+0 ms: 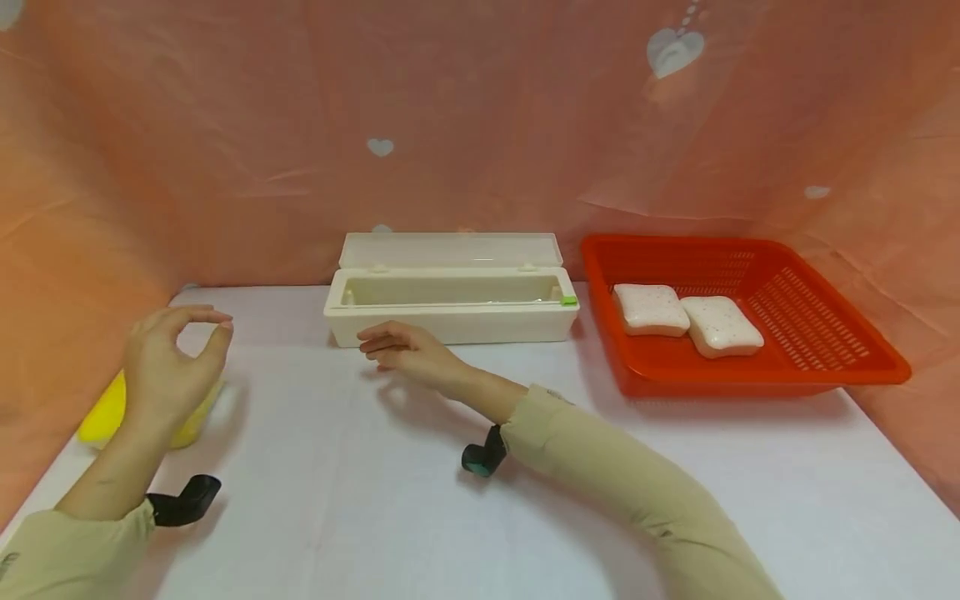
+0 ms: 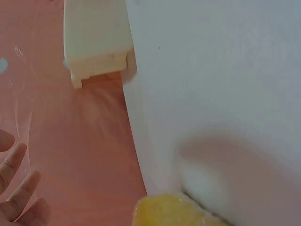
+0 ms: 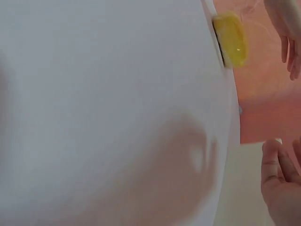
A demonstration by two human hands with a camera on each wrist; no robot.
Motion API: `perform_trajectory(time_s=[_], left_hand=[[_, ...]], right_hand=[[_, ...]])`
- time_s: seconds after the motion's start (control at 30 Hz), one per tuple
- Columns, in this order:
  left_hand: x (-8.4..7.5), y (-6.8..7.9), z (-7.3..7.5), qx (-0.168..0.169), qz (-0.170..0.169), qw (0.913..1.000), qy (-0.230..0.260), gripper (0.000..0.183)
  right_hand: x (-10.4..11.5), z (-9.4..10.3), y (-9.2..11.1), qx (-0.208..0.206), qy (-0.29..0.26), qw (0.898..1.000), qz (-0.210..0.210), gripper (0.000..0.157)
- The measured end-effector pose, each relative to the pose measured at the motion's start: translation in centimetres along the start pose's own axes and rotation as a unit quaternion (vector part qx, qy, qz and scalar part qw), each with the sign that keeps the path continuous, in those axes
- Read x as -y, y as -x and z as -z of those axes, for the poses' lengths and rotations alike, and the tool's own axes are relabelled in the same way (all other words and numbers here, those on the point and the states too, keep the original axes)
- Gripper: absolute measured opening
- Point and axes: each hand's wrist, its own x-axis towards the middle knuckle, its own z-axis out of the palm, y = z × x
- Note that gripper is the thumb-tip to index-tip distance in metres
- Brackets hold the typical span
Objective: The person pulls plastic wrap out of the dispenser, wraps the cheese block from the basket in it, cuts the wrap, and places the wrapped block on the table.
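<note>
Beige sleeves lead to my left hand and right hand, loosely curved, empty. Orange heart-printed cloth backs a white tabletop.

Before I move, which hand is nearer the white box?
Right. The right hand is in front of the white box; the left hand is farther, to its left.

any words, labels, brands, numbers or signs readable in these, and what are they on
No readable text in any view.
White box: no lettering visible.
Red basket: no lettering visible.
Left sleeve and right sleeve: a small mark near each cuff, too small to tell whether it is writing.
Backdrop: pale heart shapes, no words.
</note>
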Motion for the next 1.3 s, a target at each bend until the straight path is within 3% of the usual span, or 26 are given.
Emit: perform_trajectory(time_s=[0.13,0.27,0.47,0.77,0.9,1.03,1.3], left_hand=[[-0.5,-0.1,-0.8,0.002,-0.029,0.9995,0.015,0.018],[-1.2,0.0,-1.5,0.018,-0.024,0.9994,0.016,0.021],[-2.2,0.0,-2.8,0.021,-0.046,0.9984,0.024,0.023],[-4.1,0.0,-4.6,0.055,0.004,0.9962,0.068,0.039],[-4.8,-0.1,-5.6,0.07,-0.007,0.9943,0.08,0.036],[-5.3,-0.1,-6.8,0.086,-0.042,0.9913,0.09,0.035],[-5.4,-0.3,-9.3,0.135,-0.122,0.9799,0.083,0.033]], right_hand=[[0.1,1.0,0.7,-0.03,-0.006,1.0,-0.001,0.037],[0.0,2.0,1.4,-0.054,0.002,0.999,-0.005,0.036],[-0.1,3.3,2.7,-0.091,0.088,0.992,0.006,0.034],[-0.6,4.7,5.1,-0.194,0.174,0.965,0.026,0.024],[-1.0,5.8,6.3,-0.233,0.23,0.942,0.071,0.024],[-1.6,7.3,7.5,-0.275,0.299,0.906,0.121,0.025],[-1.7,9.8,9.2,-0.334,0.371,0.856,0.134,0.024]])
